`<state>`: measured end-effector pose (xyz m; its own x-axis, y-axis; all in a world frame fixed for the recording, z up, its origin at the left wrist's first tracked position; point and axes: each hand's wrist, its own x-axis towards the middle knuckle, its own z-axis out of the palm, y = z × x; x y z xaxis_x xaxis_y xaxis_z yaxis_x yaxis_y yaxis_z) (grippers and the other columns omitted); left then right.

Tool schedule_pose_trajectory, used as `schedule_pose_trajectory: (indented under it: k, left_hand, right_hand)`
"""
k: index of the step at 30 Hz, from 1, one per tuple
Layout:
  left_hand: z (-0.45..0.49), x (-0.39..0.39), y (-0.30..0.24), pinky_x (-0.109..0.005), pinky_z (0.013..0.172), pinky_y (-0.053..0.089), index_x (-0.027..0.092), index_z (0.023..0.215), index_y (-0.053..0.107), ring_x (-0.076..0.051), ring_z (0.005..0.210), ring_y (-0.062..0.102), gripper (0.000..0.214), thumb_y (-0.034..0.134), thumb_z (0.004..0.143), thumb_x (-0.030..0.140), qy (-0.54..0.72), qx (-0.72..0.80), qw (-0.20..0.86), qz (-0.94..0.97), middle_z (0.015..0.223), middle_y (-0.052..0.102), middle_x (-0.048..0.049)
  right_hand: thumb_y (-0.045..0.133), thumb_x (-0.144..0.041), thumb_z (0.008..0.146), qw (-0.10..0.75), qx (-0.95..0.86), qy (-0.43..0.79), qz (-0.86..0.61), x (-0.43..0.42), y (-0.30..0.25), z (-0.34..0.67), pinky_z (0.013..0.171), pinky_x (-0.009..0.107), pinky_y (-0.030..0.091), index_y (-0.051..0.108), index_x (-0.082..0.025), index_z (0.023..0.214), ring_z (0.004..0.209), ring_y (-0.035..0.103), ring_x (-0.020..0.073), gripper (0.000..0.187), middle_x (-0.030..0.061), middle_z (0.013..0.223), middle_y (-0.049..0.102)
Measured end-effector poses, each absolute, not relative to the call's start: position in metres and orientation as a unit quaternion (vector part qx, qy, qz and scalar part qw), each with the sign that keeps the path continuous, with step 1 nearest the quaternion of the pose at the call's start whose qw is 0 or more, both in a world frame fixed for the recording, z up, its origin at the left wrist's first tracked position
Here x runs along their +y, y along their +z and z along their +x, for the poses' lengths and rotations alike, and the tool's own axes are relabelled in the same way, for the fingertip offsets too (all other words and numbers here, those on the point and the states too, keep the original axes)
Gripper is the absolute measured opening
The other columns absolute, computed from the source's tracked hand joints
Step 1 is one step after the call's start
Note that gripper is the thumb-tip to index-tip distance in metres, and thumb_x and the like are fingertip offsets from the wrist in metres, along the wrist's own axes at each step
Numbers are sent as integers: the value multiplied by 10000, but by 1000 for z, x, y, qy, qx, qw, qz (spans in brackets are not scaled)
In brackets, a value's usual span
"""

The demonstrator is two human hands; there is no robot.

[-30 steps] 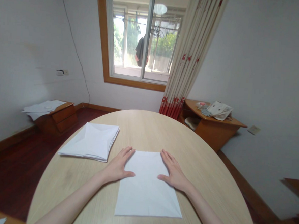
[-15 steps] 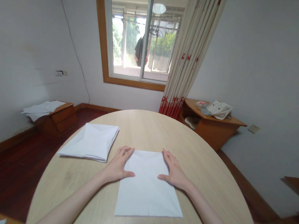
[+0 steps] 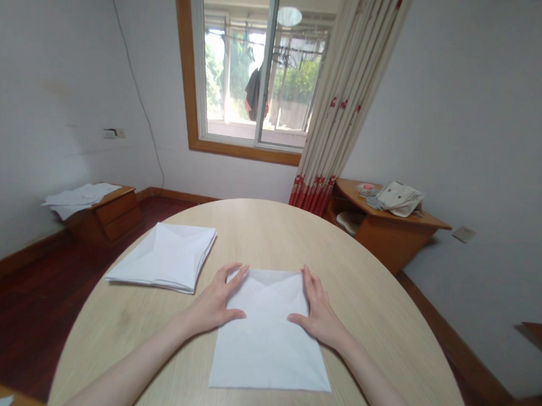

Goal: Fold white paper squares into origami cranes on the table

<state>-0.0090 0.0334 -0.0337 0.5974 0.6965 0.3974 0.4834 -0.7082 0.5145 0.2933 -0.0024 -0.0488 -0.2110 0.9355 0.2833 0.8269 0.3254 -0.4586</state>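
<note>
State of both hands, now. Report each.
Left hand: open, fingers spread on the white napkin, holding nothing.
Right hand: open, resting on the napkin's other side, holding nothing.

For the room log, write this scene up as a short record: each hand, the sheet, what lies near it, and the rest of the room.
Left hand: open, at the sheet's left edge
Right hand: open, at the sheet's right edge
Main item: white sheet, flat, top edge folded down
Nearby: folded white stack, left of the sheet, apart from it
Surface: oval light-wood table
Rest: wooden drawer unit with white sheets on top; corner shelf with a cloth bag
</note>
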Motion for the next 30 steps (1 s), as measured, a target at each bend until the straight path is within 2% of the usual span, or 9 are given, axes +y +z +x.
schedule_pose_trajectory:
  k: [8, 14, 19, 22, 26, 28, 30]
  left_hand:
    - [-10, 31, -32, -543, 1075, 337, 350, 1505, 99, -325, 1342, 329, 951, 731, 798, 272, 308, 324, 140, 883, 1448, 299, -146]
    - [-10, 32, -34, -509, 1019, 420, 348, 1503, 126, -324, 1320, 357, 823, 637, 869, 229, 319, 315, 101, 888, 1445, 310, -152]
    - [-10, 32, -35, -495, 1003, 438, 334, 1495, 177, -333, 1327, 324, 749, 568, 885, 146, 353, 321, 73, 876, 1472, 223, -150]
    - [-9, 29, -32, -464, 959, 471, 361, 1495, 147, -306, 1260, 402, 759, 531, 887, 118, 401, 327, 57, 854, 1473, 180, -134]
    - [-5, 21, -20, -498, 958, 444, 359, 1504, 20, -254, 1053, 559, 877, 615, 871, 246, 484, 331, 66, 807, 1422, 232, -149]
    - [-4, 16, -13, -520, 965, 420, 343, 1505, -10, -226, 951, 597, 922, 647, 858, 330, 505, 336, 120, 786, 1397, 270, -158]
    - [-4, 11, -8, -510, 953, 419, 337, 1505, -8, -208, 903, 609, 860, 593, 893, 393, 523, 321, 184, 768, 1382, 314, -159]
  right_hand:
    - [627, -304, 803, 306, -766, 126, -551, -7, -45, 289, 1134, 519, 198, -141, -272, 1496, 1430, 151, 314, 1035, 152, 1523, 130]
    - [607, -260, 815, 318, -774, 96, -539, -4, -46, 288, 1136, 547, 195, -126, -272, 1499, 1414, 178, 331, 1003, 154, 1487, 160]
    - [582, -236, 846, 342, -777, 53, -526, -5, -44, 287, 1111, 565, 265, -115, -302, 1497, 1386, 237, 338, 956, 143, 1446, 193]
    - [561, -261, 880, 379, -778, 15, -501, -8, -39, 284, 1075, 569, 334, -68, -309, 1505, 1348, 294, 332, 888, 141, 1413, 246]
    - [526, -311, 920, 440, -762, -30, -475, -15, -29, 281, 1001, 555, 423, 21, -299, 1516, 1213, 442, 309, 782, 150, 1350, 342]
    - [494, -299, 940, 465, -753, -39, -463, -19, -24, 280, 962, 542, 454, 58, -297, 1517, 1091, 527, 275, 723, 150, 1311, 388]
    - [471, -282, 952, 486, -748, -39, -450, -24, -19, 280, 916, 520, 483, 101, -299, 1513, 1008, 569, 249, 672, 144, 1285, 423]
